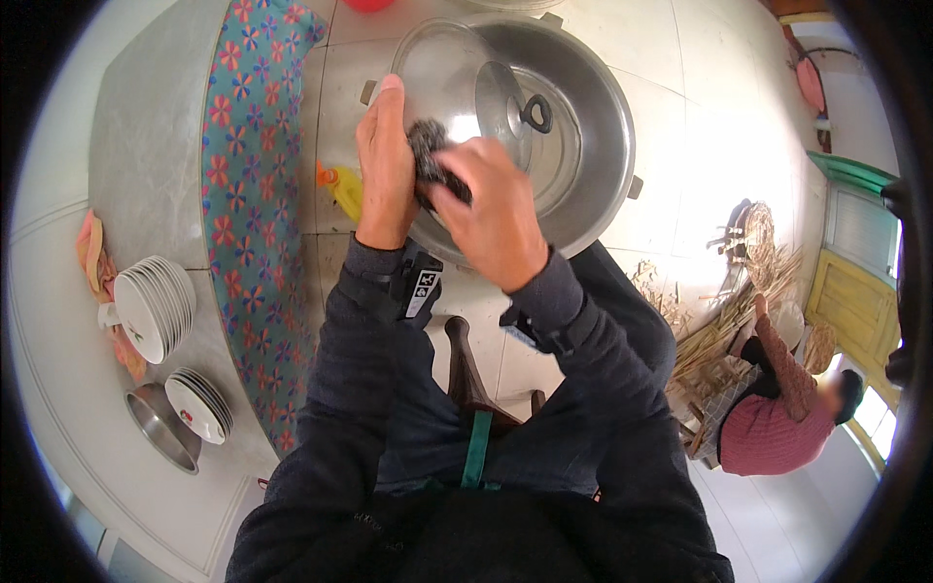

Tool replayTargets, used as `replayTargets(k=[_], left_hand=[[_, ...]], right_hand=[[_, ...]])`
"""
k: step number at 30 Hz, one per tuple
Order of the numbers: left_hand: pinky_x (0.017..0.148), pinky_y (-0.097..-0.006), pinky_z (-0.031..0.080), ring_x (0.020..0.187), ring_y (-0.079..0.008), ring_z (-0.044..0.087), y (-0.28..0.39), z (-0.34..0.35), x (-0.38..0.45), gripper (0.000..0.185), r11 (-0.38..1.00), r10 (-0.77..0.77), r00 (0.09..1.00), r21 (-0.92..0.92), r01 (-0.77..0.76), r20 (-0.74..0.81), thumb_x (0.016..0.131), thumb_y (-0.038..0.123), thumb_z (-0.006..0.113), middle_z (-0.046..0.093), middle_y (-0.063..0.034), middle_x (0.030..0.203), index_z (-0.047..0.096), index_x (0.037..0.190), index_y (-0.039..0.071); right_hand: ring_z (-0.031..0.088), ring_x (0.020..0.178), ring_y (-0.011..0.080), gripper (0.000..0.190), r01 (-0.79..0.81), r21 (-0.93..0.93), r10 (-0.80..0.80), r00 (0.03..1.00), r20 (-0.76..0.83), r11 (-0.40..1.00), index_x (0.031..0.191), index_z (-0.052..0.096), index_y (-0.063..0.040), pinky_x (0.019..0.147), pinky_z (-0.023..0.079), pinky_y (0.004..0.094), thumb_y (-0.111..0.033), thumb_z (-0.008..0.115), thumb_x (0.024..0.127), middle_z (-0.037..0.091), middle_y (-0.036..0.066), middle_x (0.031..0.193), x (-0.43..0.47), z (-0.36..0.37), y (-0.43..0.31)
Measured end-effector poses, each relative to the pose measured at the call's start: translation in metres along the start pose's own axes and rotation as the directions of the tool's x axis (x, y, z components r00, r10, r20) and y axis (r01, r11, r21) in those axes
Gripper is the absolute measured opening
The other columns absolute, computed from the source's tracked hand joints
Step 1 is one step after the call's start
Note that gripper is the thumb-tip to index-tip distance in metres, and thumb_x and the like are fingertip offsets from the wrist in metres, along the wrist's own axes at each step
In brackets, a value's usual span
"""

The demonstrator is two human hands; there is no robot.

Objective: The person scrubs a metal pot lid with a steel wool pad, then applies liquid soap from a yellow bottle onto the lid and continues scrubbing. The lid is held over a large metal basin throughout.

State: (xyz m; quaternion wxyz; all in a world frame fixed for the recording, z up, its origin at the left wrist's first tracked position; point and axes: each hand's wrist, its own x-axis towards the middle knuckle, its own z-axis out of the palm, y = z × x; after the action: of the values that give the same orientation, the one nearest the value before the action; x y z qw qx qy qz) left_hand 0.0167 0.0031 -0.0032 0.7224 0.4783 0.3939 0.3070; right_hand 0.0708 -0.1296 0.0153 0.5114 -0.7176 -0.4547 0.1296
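Observation:
A metal pot lid (437, 65) with a dark loop handle (537, 114) is tilted over a large metal basin (612, 138) on the tiled floor. My left hand (385, 164) grips the lid at its left edge, thumb pointing up along the rim. A dark scouring pad, seemingly steel wool (428, 142), is pressed to the lid's near side under my right hand (492, 208), whose fingers are blurred and curl around it. Part of the lid's rim is hidden behind both hands. Left of the basin is a yellow bottle (348, 191) with an orange top.
On the left, a counter (157, 146) with a floral cloth (248, 218) bears stacked white plates (157, 310), more plates (197, 407), a metal bowl (157, 430) and a cloth (93, 248). A seated person (776, 423) is at right beside straw (729, 324). Between my legs is a wooden stool (466, 364).

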Motion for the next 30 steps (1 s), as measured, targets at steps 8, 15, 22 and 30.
replayTargets(k=[8,15,22,30], left_hand=[[0.064,-0.0253,0.036,0.074,-0.0051,0.040,-0.001,0.002,-0.006,0.039,0.994,-0.009,0.999,-0.110,0.014,0.047,0.111,0.038,0.052,0.045,0.0073,0.081,0.052,0.084,0.010],[0.063,-0.0237,0.046,0.076,-0.0057,0.058,-0.007,0.004,-0.003,0.042,1.000,0.029,0.999,-0.011,-0.028,0.016,0.110,0.043,0.053,0.064,0.0020,0.089,0.066,0.094,0.007],[0.069,-0.0257,0.047,0.079,-0.0081,0.055,-0.013,-0.006,0.004,0.040,1.000,-0.011,1.000,0.015,0.011,0.021,0.110,0.042,0.055,0.061,0.0010,0.089,0.066,0.094,0.007],[0.070,-0.0274,0.048,0.079,-0.0091,0.055,-0.011,0.002,-0.001,0.041,0.993,0.110,0.994,0.051,-0.110,0.002,0.110,0.042,0.055,0.061,0.0009,0.089,0.066,0.095,0.005]], right_hand=[[0.062,0.099,0.0395,0.023,-0.203,-0.058,0.202,0.979,-0.016,0.977,0.099,0.069,0.002,0.087,0.053,0.0448,0.005,0.071,0.077,0.065,0.017,0.102,-0.075,-0.010,0.013],[0.059,0.096,0.0400,0.024,-0.029,-0.084,0.026,0.999,-0.032,0.996,0.100,0.068,0.001,0.083,0.051,0.0457,0.005,0.069,0.076,0.061,0.016,0.098,-0.050,-0.010,0.003],[0.057,0.096,0.0399,0.022,0.005,-0.120,-0.003,1.000,0.019,0.993,0.098,0.065,0.001,0.081,0.050,0.0465,0.005,0.068,0.076,0.058,0.017,0.099,-0.041,-0.008,0.000],[0.056,0.098,0.0392,0.024,0.007,-0.135,-0.001,0.999,0.049,0.991,0.100,0.065,0.003,0.082,0.051,0.0463,0.006,0.067,0.077,0.058,0.016,0.102,-0.051,-0.010,0.006]])
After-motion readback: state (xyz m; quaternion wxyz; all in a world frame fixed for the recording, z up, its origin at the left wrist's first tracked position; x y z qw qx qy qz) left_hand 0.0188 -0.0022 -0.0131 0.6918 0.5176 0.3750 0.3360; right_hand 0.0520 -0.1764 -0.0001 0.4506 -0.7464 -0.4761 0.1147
